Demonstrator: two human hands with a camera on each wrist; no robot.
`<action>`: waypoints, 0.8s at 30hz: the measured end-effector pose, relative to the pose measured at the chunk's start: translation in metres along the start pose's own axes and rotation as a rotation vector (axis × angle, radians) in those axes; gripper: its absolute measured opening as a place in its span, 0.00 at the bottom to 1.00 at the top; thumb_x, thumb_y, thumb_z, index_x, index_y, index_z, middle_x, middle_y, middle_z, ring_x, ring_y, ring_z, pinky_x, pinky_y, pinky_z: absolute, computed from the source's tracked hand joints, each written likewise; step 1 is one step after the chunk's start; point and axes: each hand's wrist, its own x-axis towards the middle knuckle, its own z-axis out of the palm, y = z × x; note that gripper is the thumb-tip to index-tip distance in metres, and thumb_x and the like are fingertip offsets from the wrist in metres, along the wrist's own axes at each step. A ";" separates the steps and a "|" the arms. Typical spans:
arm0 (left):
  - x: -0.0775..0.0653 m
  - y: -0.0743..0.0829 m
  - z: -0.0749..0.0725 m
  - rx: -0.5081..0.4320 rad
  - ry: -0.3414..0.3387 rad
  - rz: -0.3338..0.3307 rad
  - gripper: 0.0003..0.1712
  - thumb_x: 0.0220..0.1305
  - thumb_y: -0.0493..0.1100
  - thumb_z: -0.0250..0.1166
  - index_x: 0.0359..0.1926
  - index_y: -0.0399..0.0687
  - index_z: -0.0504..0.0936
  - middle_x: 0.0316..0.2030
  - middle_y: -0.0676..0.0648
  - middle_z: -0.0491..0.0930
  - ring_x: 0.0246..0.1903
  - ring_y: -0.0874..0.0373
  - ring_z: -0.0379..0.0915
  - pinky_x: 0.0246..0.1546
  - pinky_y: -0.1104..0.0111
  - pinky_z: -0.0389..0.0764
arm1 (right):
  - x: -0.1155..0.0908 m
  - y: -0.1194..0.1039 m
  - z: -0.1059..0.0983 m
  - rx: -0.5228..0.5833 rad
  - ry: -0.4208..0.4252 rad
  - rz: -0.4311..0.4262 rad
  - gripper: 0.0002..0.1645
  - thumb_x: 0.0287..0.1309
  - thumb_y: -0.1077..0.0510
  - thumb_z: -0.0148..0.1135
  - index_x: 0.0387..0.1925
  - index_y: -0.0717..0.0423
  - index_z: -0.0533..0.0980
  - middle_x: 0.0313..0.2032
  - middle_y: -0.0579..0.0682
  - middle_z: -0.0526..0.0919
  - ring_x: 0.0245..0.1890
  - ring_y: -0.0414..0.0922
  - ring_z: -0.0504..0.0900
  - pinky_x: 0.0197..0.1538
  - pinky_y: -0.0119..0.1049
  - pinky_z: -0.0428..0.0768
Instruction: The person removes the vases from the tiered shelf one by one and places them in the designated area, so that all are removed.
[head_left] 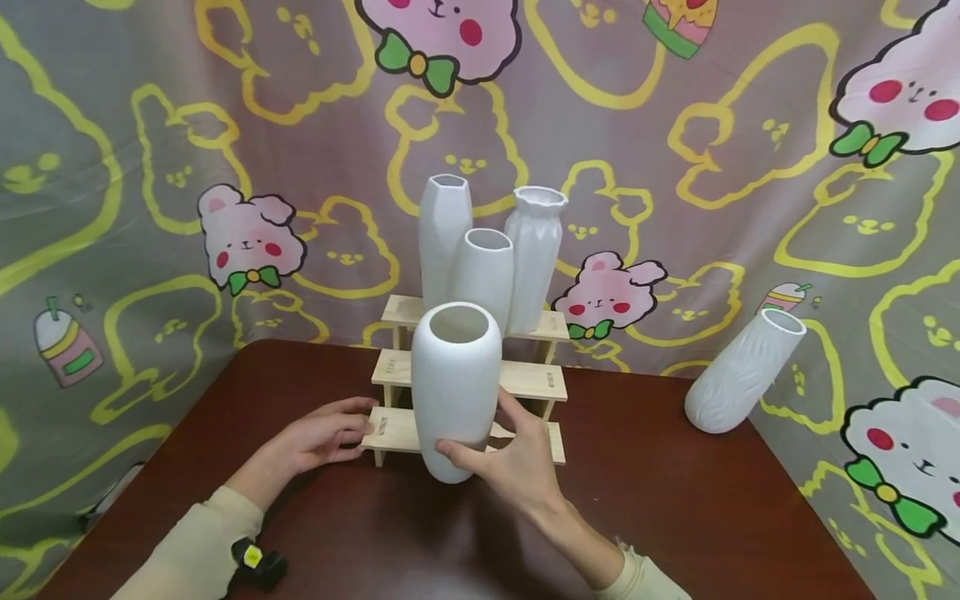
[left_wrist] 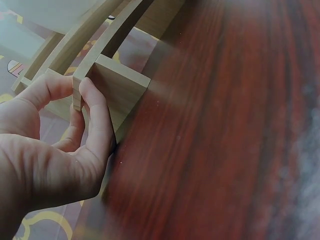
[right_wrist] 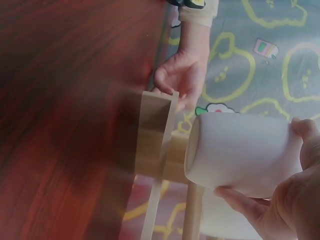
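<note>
My right hand (head_left: 517, 458) grips a smooth white vase (head_left: 456, 387) low on its body, thumb in front and fingers round the right side. The vase is nearly upright before the bottom step of a wooden tiered stand (head_left: 468, 379); in the right wrist view its base (right_wrist: 192, 147) hangs in the air beside the stand. My left hand (head_left: 326, 437) pinches the left end of the bottom step between thumb and fingers, as the left wrist view shows. On the top step stand a faceted vase (head_left: 444, 233), a short plain vase (head_left: 486, 267) and a vase with a ruffled rim (head_left: 538, 250).
A textured white vase (head_left: 738, 375) stands tilted near the right edge of the dark red-brown table (head_left: 637, 500). A patterned curtain (head_left: 337, 167) hangs behind the table and along both sides. A small black device (head_left: 258, 562) sits by the left sleeve.
</note>
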 end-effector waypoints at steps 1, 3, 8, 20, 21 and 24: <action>0.000 0.000 0.000 -0.005 -0.004 0.003 0.39 0.65 0.34 0.62 0.73 0.37 0.57 0.45 0.44 0.80 0.42 0.56 0.80 0.41 0.62 0.81 | -0.001 0.000 -0.003 0.000 0.005 0.015 0.44 0.39 0.48 0.87 0.62 0.38 0.78 0.52 0.44 0.84 0.49 0.47 0.84 0.36 0.43 0.86; -0.001 -0.001 0.000 -0.012 -0.007 0.005 0.39 0.65 0.34 0.62 0.74 0.37 0.57 0.45 0.44 0.80 0.42 0.56 0.80 0.41 0.62 0.81 | -0.004 0.000 -0.008 -0.003 0.016 0.027 0.43 0.39 0.48 0.87 0.61 0.39 0.78 0.51 0.44 0.84 0.49 0.47 0.84 0.37 0.42 0.86; 0.000 -0.001 0.001 -0.013 0.000 -0.002 0.42 0.64 0.34 0.63 0.75 0.37 0.54 0.46 0.44 0.80 0.42 0.56 0.80 0.41 0.62 0.81 | -0.010 0.000 -0.019 -0.016 0.045 0.050 0.42 0.38 0.47 0.87 0.59 0.38 0.79 0.50 0.43 0.85 0.48 0.47 0.85 0.36 0.41 0.86; 0.001 -0.003 -0.001 -0.014 0.019 -0.005 0.41 0.65 0.34 0.64 0.74 0.39 0.56 0.47 0.43 0.79 0.42 0.55 0.81 0.40 0.63 0.82 | -0.014 -0.013 -0.047 -0.010 0.136 0.036 0.38 0.38 0.61 0.87 0.55 0.47 0.81 0.48 0.46 0.86 0.45 0.47 0.86 0.40 0.45 0.85; 0.001 -0.002 -0.001 -0.012 0.022 -0.005 0.41 0.65 0.35 0.64 0.75 0.39 0.55 0.47 0.43 0.79 0.42 0.55 0.81 0.40 0.62 0.82 | -0.013 -0.009 -0.051 -0.017 0.134 0.024 0.38 0.39 0.59 0.87 0.56 0.45 0.81 0.48 0.46 0.86 0.45 0.47 0.86 0.39 0.45 0.85; 0.000 -0.002 -0.001 -0.014 0.019 -0.007 0.41 0.66 0.35 0.64 0.75 0.40 0.55 0.47 0.43 0.79 0.42 0.55 0.81 0.41 0.62 0.82 | -0.011 -0.004 -0.062 -0.069 0.141 -0.011 0.38 0.40 0.51 0.87 0.57 0.40 0.80 0.47 0.44 0.86 0.43 0.46 0.87 0.40 0.44 0.86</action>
